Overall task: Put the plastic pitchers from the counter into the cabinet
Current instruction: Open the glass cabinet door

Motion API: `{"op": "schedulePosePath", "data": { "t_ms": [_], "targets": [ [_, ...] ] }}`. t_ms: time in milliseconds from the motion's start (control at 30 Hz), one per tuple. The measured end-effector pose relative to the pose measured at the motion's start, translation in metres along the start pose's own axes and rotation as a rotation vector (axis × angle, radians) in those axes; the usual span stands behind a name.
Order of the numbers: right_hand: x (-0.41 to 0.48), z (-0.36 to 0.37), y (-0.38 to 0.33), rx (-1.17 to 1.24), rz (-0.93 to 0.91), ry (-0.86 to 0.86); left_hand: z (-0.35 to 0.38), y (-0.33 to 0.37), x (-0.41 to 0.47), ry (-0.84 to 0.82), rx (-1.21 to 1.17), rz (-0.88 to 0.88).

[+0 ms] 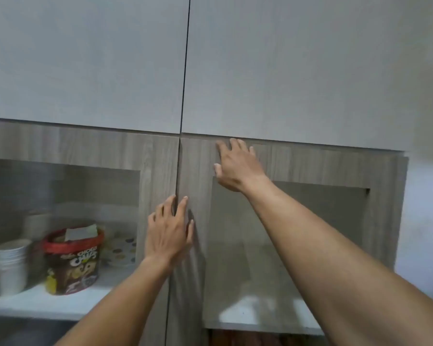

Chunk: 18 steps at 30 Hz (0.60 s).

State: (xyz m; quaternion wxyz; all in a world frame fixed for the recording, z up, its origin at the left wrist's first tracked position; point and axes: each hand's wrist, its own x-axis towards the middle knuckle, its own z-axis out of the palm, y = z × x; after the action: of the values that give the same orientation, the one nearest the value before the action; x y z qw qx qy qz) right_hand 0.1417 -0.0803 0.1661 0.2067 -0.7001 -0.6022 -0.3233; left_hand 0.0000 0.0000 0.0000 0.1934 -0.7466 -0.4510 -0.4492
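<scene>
A wood-grain cabinet with two glass-paned doors fills the view. My left hand (169,231) lies flat with spread fingers across the seam between the left door (158,171) and the right door (198,171). My right hand (236,164) presses flat on the top rail of the right door, fingers apart. Neither hand holds anything. Both doors look shut. No plastic pitcher or counter is in view.
Behind the left pane, a white shelf (40,300) carries a stack of white cups (10,265), a red-lidded chocolate snack tub (71,263) and a dotted bowl (121,250). Plain grey upper cabinet doors (85,58) hang above. A white wall (425,208) lies right.
</scene>
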Motion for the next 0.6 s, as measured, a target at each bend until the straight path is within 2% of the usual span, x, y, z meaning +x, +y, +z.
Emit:
{"op": "schedulePosePath", "data": {
  "t_ms": [167, 267, 433, 600],
  "targets": [
    [0.006, 0.000, -0.001, -0.010, 0.042, 0.032, 0.009, 0.001, -0.001, 0.017, -0.042, -0.037],
    [0.007, -0.011, -0.010, -0.031, 0.066, 0.005, 0.008, 0.005, -0.008, -0.004, -0.187, -0.142],
    [0.001, -0.033, -0.016, 0.005, 0.099, -0.042, -0.010, 0.022, -0.025, 0.010, -0.558, -0.296],
    [-0.029, -0.060, -0.026, 0.011, 0.132, 0.001, -0.046, 0.027, -0.044, 0.011, -0.691, -0.390]
  ]
}}
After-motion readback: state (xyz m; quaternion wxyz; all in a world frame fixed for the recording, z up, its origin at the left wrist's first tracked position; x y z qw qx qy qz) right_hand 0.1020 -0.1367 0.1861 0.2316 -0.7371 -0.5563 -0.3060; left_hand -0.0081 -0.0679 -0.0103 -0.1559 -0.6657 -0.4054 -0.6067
